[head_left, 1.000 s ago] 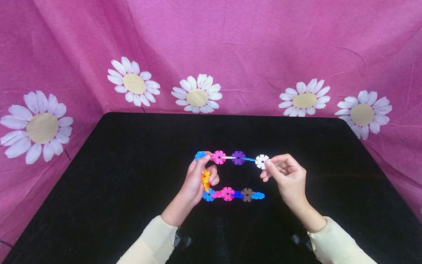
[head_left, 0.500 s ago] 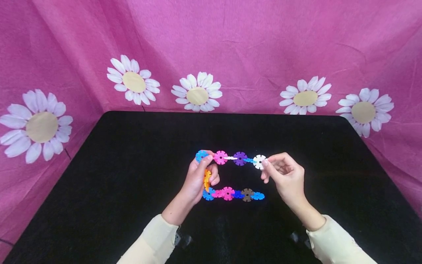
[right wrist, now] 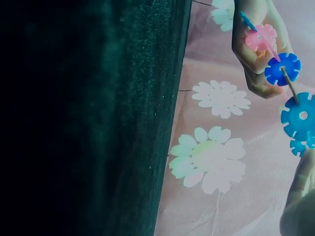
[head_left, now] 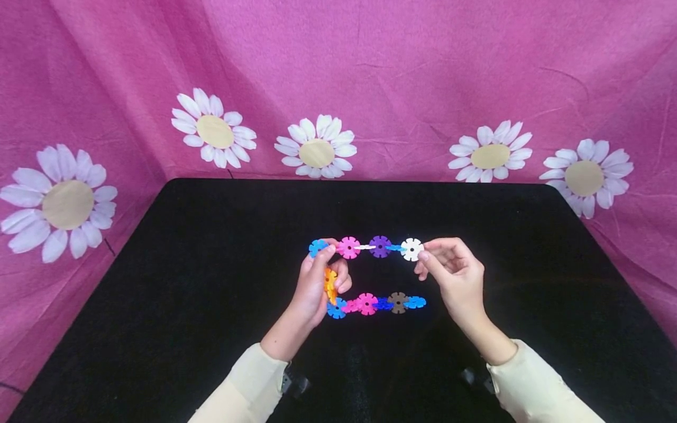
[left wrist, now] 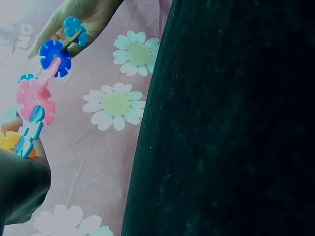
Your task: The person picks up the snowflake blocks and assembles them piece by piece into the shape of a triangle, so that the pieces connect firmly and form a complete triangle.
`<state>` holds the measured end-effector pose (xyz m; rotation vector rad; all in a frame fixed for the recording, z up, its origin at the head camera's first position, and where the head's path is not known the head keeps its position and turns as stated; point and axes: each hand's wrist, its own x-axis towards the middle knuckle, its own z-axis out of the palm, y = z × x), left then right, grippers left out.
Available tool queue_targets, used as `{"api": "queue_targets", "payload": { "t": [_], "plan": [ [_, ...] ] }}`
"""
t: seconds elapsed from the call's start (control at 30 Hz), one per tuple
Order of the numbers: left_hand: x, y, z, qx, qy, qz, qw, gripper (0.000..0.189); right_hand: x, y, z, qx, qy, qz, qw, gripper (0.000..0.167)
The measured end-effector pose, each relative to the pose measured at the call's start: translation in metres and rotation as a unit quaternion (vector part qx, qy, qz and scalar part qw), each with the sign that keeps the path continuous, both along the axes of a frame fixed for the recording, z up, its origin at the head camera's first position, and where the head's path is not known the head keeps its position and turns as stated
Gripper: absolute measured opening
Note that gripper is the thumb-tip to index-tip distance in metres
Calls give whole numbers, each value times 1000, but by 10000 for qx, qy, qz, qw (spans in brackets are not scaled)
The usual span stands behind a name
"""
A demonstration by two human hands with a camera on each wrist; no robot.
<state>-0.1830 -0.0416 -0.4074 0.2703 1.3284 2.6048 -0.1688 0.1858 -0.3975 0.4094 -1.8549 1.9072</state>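
A bent chain of notched, flower-shaped plastic discs hangs between my hands in the head view. My left hand (head_left: pixel 311 288) grips its left bend, thumb near a light blue disc (head_left: pixel 318 248), with orange discs (head_left: pixel 330 283) by the palm. Along the upper row run a pink disc (head_left: pixel 349 248), a thin white one seen edge-on, and a purple disc (head_left: pixel 380 247). My right hand (head_left: pixel 461 279) pinches the white disc (head_left: pixel 411 249) at that row's right end, against an edge-on blue disc (head_left: pixel 395 248). The lower row holds a brown disc (head_left: pixel 398 303) and ends in a light blue disc (head_left: pixel 416 302).
Beneath the hands is a black table (head_left: pixel 238 247). Behind it hangs a pink cloth (head_left: pixel 402 70) printed with white daisies (head_left: pixel 316 153). Dark wrist devices (head_left: pixel 295 383) show at the cream sleeves (head_left: pixel 243 382).
My right hand has moved left and slightly up, bringing the white disc closer to the purple one. The left hand keeps its grip; the chain's upper row has risen slightly.
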Motion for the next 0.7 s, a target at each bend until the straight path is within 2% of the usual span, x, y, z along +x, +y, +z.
{"api": "queue_targets", "payload": {
  "t": [0.13, 0.27, 0.4, 0.57, 0.7],
  "plan": [
    [-1, -1, 0, 147, 70, 79, 9998, 13, -2, -1, 1, -176, -63, 5, 9998, 18],
    [-3, -3, 0, 291, 192, 111, 9993, 15, -4, -1, 0, -91, -204, -93, 9997, 18],
    [-4, -5, 2, 377, 254, 284, 9986, 15, -4, -1, -1, -79, -340, -220, 9991, 17],
    [-4, -8, 7, 519, 365, 680, 9957, 12, 3, -3, 0, 57, -995, -574, 9934, 21],
    [-4, -11, 11, 665, 547, 962, 9916, 12, 11, -8, -1, 154, -1467, -331, 9885, 22]
  ]
}}
